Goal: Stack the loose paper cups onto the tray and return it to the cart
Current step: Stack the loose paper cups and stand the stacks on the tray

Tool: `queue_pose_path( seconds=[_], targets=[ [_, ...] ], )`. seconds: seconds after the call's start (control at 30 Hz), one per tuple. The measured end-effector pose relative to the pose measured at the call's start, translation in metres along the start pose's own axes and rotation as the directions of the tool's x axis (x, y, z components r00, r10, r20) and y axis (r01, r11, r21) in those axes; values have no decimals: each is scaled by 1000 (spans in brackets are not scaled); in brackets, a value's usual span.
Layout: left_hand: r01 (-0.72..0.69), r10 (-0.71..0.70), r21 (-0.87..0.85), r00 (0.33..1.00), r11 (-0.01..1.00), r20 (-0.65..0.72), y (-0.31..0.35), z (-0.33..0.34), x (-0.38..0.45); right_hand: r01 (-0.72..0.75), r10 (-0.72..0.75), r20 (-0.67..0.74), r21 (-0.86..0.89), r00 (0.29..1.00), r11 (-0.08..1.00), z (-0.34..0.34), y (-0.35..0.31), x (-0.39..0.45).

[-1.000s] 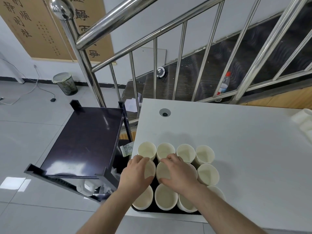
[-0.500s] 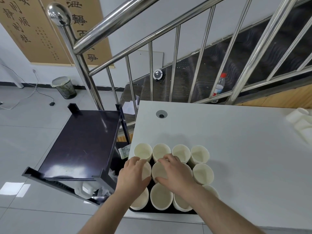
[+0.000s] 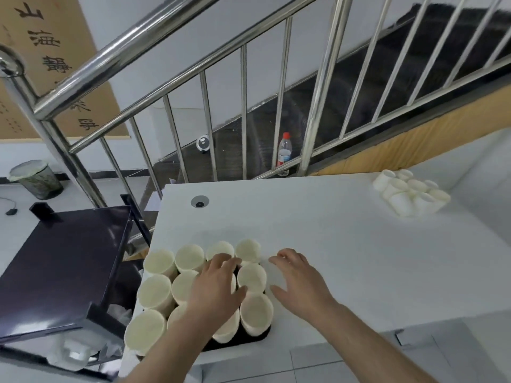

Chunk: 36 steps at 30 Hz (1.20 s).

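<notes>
Filling nicely, the tray [image 3: 260, 335] holds upright cups [image 3: 251, 277]; loose cups [image 3: 412, 193] wait at two o'clock, cart [image 3: 63, 261] at nine. Left hand [image 3: 215, 288] rests relaxed on cups; right hand [image 3: 301, 283] hovers released.

White counter [image 3: 331, 230], smooth top, stair railing just behind its far edge. Round cable grommet [image 3: 199, 202] set in the far left corner. Black tray [image 3: 249, 337] sits on the near left corner, packed with upright paper cups [image 3: 190, 257] in rows, touching one another; tray edge shows only at the near right. Cluster of loose paper cups [image 3: 409, 193] at the far right, lying on their sides, touching, well apart from the tray. Dark cart [image 3: 63, 261] stands on the tiled floor [image 3: 16, 239], just beside the counter's left edge.
</notes>
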<state>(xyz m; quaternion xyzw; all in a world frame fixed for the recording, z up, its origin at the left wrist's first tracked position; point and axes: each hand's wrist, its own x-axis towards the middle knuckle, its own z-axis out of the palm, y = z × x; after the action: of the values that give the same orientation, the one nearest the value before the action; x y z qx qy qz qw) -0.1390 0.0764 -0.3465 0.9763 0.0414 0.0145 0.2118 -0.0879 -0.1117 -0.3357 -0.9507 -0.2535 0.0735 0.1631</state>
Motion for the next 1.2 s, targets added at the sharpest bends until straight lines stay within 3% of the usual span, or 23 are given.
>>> queue_pose_path(
  seconds=[0.27, 0.6, 1.2],
  targets=[
    [-144, 148, -55, 986, 988, 77, 116, 48, 2, -132, 134, -80, 33, 988, 991, -37, 105, -79],
    [-224, 232, -74, 963, 972, 136, 233, 105, 4, -304, 304, -63, 19, 950, 953, -67, 218, -146],
    [-207, 226, -114, 955, 972, 191, 327, 184, 172, -431, 430, -33, -54, 902, 901, -112, 386, -59]
  ],
)
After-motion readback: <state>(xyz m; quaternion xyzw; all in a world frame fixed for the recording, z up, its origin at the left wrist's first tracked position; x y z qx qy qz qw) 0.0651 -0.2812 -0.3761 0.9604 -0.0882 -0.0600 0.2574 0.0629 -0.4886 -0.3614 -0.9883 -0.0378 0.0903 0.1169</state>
